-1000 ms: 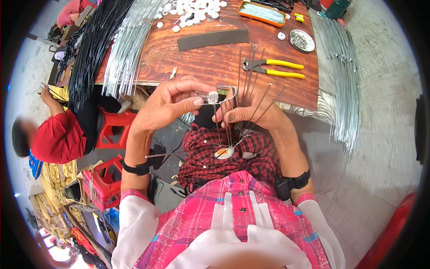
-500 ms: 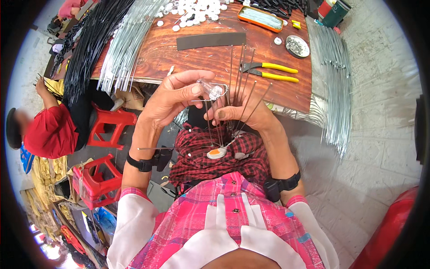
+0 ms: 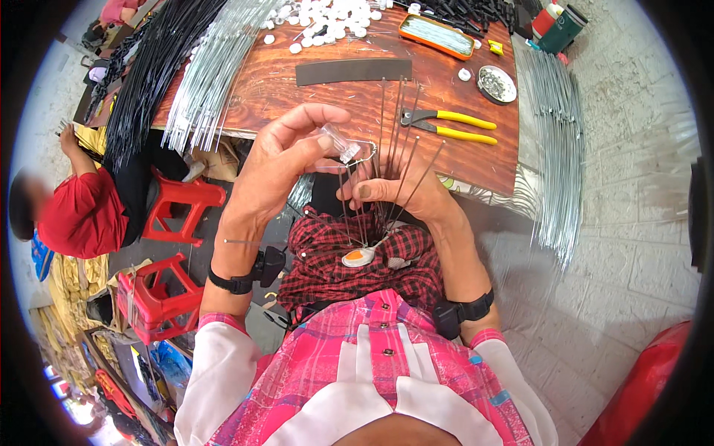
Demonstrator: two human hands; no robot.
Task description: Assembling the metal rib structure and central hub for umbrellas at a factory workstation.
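Note:
Pinched in my left hand (image 3: 286, 160) is a small clear plastic piece (image 3: 340, 143), held just above the table's near edge. Thin pale wire (image 3: 362, 142) stretches from that hand toward the rods by my right hand. My right hand (image 3: 405, 186) is closed around a bundle of thin dark metal rods (image 3: 392, 119), which fan upward and outward. Their lower ends come down over my checked lap, close to a white oval piece with an orange centre (image 3: 358, 256). One rod sticks out to the left, across my left forearm. How the rods join below is hard to make out.
Yellow-handled pliers (image 3: 465, 127), a dark flat strip (image 3: 354, 71), white caps (image 3: 342, 21), an orange-rimmed tin (image 3: 436, 37) and a round dish (image 3: 497, 84) lie on the wooden table (image 3: 275, 97). Wire bundles (image 3: 216, 67) hang over its edges. Red stools (image 3: 182, 207) and a seated person are at left.
My left hand has drawn slightly left and turned the clear piece, and the wire between the hands looks more spread. My right hand keeps its hold on the rods.

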